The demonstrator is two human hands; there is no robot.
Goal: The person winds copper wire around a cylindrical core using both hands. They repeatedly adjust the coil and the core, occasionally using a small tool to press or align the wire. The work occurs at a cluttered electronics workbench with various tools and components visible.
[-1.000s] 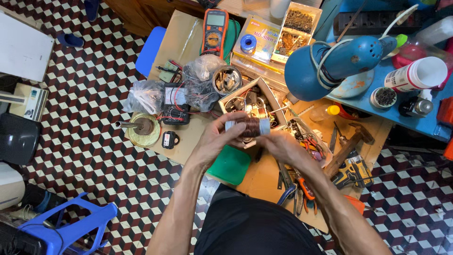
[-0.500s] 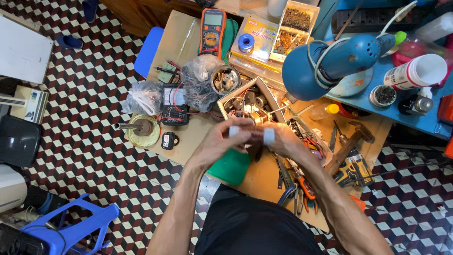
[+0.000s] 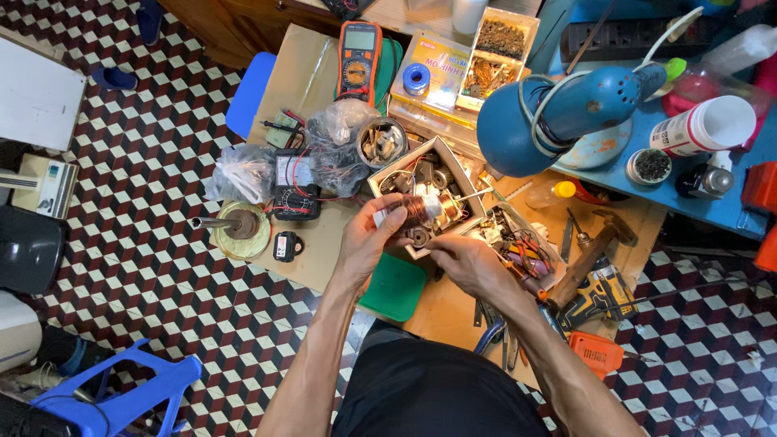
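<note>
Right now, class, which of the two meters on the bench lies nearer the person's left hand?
The black meter with red leads, just beyond the left hand. The orange-cased meter lies much farther off, at the bench's far edge.

Copper-brown wire spool (image 3: 414, 210) with white ends; blue desk lamp (image 3: 558, 113) far right; orange multimeter (image 3: 359, 50) far; green pad (image 3: 393, 286) near; blue stool (image 3: 113, 396) near left; red, black and white cube-patterned floor (image 3: 146, 186).

two hands (image 3: 368, 239), one copper-wire spool (image 3: 414, 210); two multimeters (image 3: 358, 50), one hammer (image 3: 595, 247)
</note>
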